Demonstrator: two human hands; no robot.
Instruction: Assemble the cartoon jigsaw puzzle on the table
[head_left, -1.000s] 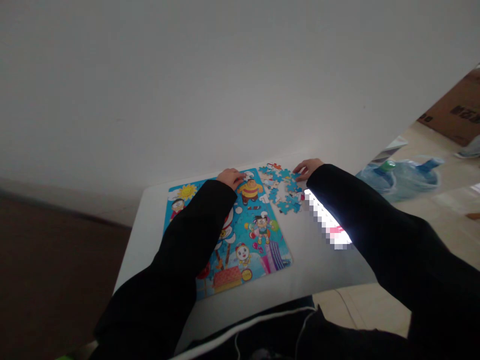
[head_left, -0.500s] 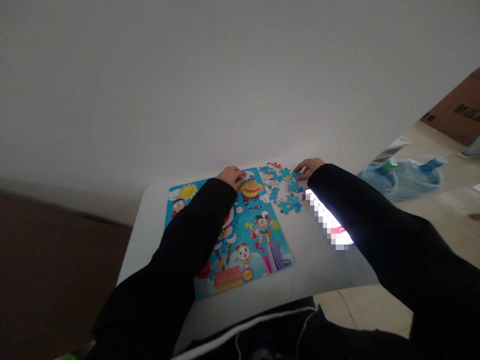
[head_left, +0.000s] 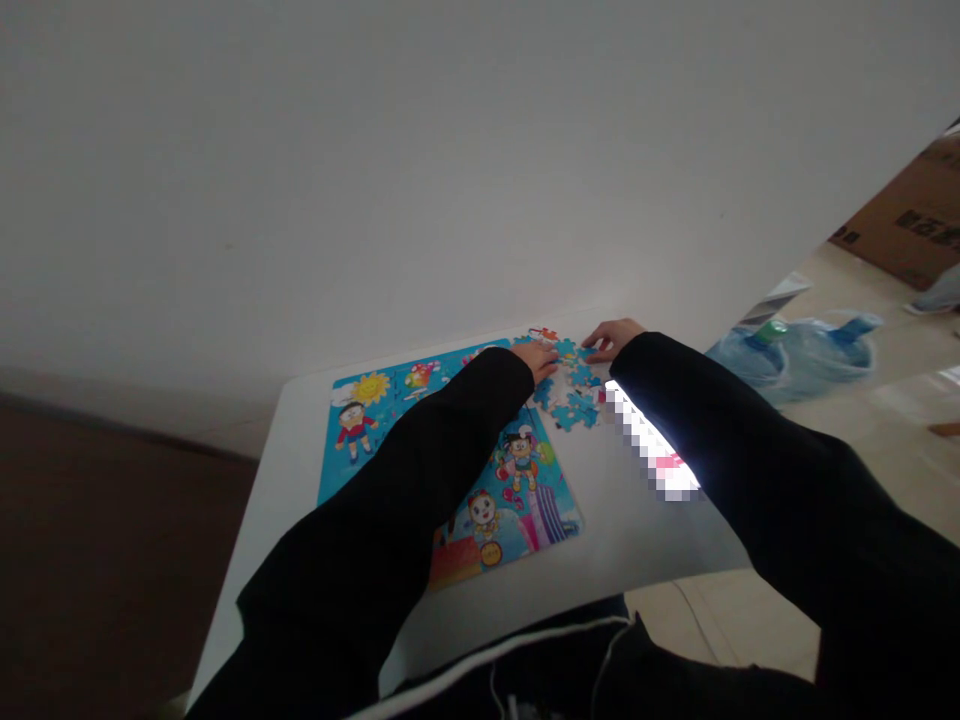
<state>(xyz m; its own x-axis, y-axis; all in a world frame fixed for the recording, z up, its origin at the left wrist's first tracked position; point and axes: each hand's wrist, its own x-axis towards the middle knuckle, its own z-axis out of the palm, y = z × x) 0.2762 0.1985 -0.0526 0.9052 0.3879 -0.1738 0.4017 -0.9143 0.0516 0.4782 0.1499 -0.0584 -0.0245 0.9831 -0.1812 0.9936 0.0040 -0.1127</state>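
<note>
The cartoon jigsaw puzzle board [head_left: 551, 500], mostly blue, lies on a small white table. My left hand [head_left: 536, 358] is at its upper right edge, over the nearest loose pieces; the fingers are stretched out and hold nothing I can see. Loose puzzle pieces [head_left: 574, 412], mostly blue, lie in a heap right of the board. At the heap's far right side, my right hand [head_left: 613, 337] has bent fingers, thumb and forefinger closed about a blue puzzle piece [head_left: 588, 353]. My left sleeve covers the middle of the board.
A bright, pixelated, glowing slab [head_left: 652, 445] lies beside my right forearm. The white table [head_left: 622, 540] stands against a grey wall [head_left: 450, 180]. On the floor at right are large clear water bottles [head_left: 817, 350] and a cardboard box [head_left: 911, 215]. A white cord [head_left: 510, 645] crosses my lap.
My left hand has moved right, from the board's upper part to the loose pieces, uncovering the board's upper left. My right hand has stayed at the heap with little change.
</note>
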